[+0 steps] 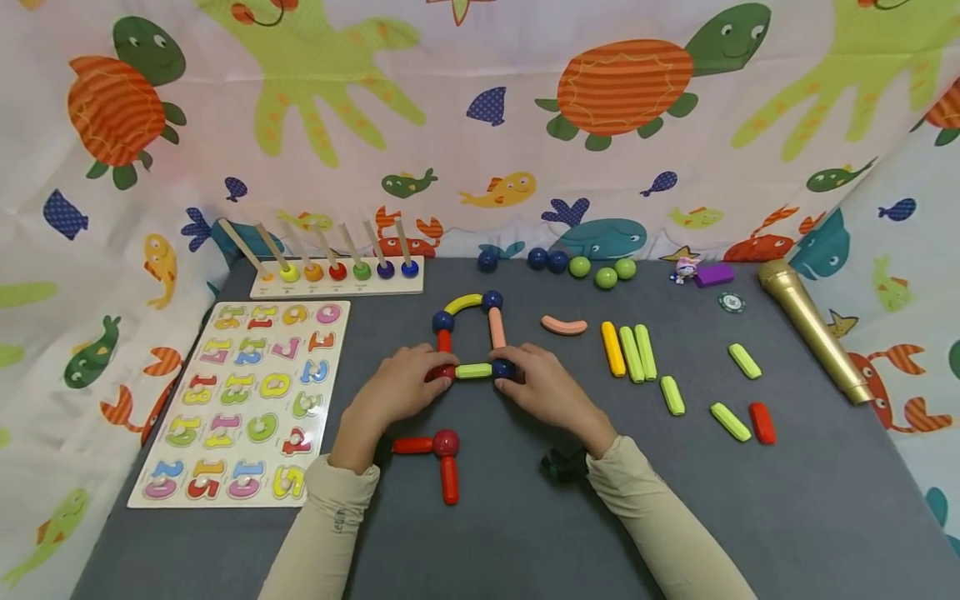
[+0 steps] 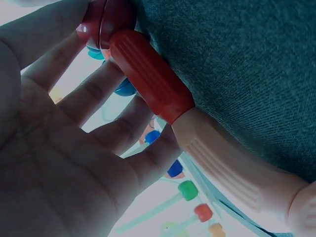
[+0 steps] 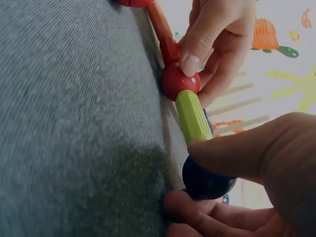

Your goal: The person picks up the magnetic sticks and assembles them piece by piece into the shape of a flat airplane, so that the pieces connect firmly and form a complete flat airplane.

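head view: both hands meet at the bottom edge of a closed loop of rods and balls on the grey mat. left hand curls round the red ball at the loop's lower left corner; right hand pinches the dark blue ball at the lower right corner. a short green rod spans between the two balls, touching both. red rod rises from the red ball to another blue ball. nearer the body, apart from the loop, lies a red ball with two red rods. number puzzle board lies to the left, loose green rods and a gold microphone to the right.

left wrist view: open palm of the left hand seen close, fingers bent toward the red ball; red rod joins a pale pink rod. which pink piece this is, cannot tell.

right wrist view: shows the joints hidden from above: thumb and fingers of the right hand clamp the dark blue ball, green rod seated on it, left hand fingertip on the red ball.
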`<state>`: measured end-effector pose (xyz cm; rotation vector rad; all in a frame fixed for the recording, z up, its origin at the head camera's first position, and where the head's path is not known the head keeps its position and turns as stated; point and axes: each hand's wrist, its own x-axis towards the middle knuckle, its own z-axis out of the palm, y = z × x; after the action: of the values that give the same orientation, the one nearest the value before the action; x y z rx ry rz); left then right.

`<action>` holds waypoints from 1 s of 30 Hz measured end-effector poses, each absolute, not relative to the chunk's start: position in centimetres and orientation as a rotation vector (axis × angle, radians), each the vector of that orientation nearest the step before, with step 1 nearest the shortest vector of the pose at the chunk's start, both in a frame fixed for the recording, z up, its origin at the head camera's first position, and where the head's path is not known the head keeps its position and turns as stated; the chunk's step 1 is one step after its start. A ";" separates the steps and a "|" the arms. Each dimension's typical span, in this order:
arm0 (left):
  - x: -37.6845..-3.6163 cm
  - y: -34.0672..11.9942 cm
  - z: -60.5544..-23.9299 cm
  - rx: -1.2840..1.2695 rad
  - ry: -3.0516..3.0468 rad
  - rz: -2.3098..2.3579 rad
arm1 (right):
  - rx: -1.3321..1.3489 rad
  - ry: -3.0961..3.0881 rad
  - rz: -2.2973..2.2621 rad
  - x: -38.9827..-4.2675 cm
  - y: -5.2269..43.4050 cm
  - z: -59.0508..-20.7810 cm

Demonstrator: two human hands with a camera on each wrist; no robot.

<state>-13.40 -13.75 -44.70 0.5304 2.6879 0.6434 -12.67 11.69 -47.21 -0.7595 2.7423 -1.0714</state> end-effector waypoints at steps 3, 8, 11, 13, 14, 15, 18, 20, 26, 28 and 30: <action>-13.2 -13.9 -44.7 0.517 2.687 0.648 | -0.769 2.737 -1.058 -12.5 12.0 -47.2; -11.9 -15.0 -44.7 0.487 2.712 0.721 | -0.687 2.793 -1.040 -11.8 14.4 -46.4; -10.3 -16.2 -44.4 0.459 2.785 0.786 | -0.640 2.894 -1.035 -11.1 17.3 -45.9; -9.1 -16.9 -44.0 0.433 2.836 0.805 | -0.608 2.986 -1.010 -10.5 19.7 -45.5; -8.4 -17.1 -43.7 0.434 2.856 0.813 | -0.585 3.028 -0.993 -10.2 21.0 -45.2; -7.8 -17.3 -43.5 0.425 2.864 0.814 | -0.558 3.076 -0.970 -9.8 22.3 -45.0; -6.0 -17.3 -43.2 0.415 2.853 0.813 | -0.447 3.183 -0.899 -8.8 25.8 -44.6; -4.7 -17.1 -43.3 0.421 2.826 0.813 | -0.369 3.208 -0.871 -8.5 27.4 -44.7; -1.6 -15.2 -44.8 0.346 2.747 0.858 | -0.276 3.130 -0.942 -10.5 27.5 -45.2; -1.3 -14.3 -45.4 0.320 2.751 0.886 | -0.292 3.083 -0.975 -12.0 26.2 -44.9; -1.1 -13.4 -45.9 0.302 2.756 0.909 | -0.349 3.040 -1.006 -13.8 24.7 -44.5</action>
<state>-1.12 -13.43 -45.89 0.3020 2.7564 0.9086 -13.84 24.69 -44.46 -0.3489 3.0396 -1.0064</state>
